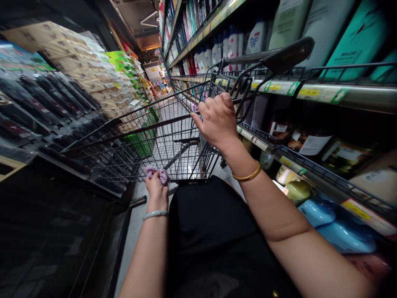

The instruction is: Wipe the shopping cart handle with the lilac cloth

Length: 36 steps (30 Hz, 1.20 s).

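The right arm was extended diagonally from the lower right, and its hand (217, 120) was set palm down, knuckles up. The left arm was held lower and closer to the body, pointed forward, with the back of its hand (157, 188) turned upward.

On the right, a long shelving rack (325, 93) was filled with toiletries. White shampoo bottles (257, 37) and a turquoise bottle (356, 45) were stood on the middle tier; dark labelled jars (312, 142) were kept on the tier below, and blue bottles (347, 236) were placed lower still. On the left, pale packages (71, 62) were stacked beyond dark wrapped packages (46, 95).

Between these rows, a black wire shopping cart (161, 124) was seen at a slant, and the tiled floor was made visible through its mesh. Its rim was gripped by the right hand, the fingers curled closed and the thumb laid along the wire. The cart's black handle (279, 54) was seen above that hand, towards the rack.

A crumpled lilac cloth (158, 174) was pinched in the closed left hand, bunched between thumb and fingers and spilled out past them. Whether the cart was touched by the cloth could not be told. A gold bangle (248, 174) was worn on the right wrist, and a pale green bangle (156, 214) on the left.
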### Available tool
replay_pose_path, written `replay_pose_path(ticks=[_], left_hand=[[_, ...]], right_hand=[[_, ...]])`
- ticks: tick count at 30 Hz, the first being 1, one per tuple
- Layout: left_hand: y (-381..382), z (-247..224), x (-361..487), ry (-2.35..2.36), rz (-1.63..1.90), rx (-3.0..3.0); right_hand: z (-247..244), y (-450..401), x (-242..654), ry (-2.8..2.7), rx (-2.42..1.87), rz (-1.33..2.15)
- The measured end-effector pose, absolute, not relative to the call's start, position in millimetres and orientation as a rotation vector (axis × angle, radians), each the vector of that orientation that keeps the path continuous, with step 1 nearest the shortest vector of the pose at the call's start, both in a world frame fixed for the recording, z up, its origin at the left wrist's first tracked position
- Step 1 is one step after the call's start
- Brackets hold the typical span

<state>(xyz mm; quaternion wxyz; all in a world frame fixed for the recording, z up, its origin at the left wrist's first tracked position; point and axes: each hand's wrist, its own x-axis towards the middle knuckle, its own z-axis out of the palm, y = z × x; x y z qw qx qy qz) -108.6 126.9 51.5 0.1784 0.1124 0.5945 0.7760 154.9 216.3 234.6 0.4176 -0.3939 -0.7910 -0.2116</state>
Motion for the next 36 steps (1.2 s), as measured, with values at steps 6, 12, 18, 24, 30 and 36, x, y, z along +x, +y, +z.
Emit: replay_pose_path(ticks=[6,12,18,24,30,36], left_hand=[[128,61,-64,1.641,2.122,0.515],[131,29,-14,1.644,1.857,0.577],[135,40,-7,1.482,1.824,0.515],[136,70,-3,1.283,1.927,0.532],[126,83,5,1.126,1.925,0.430],[119,106,7,0.897,1.938,0.323]], right_hand=[[231,221,154,-1.941,-0.894,-0.476],[231,222,153,-1.937,-0.874,-0.423],[231,222,154,-1.941,-0.879,-0.448],[227,224,153,-1.914,-0.871,-0.470],[225,224,153,-1.883,-0.778,-0.416],[159,176,128,-1.969,-0.464,-0.219]])
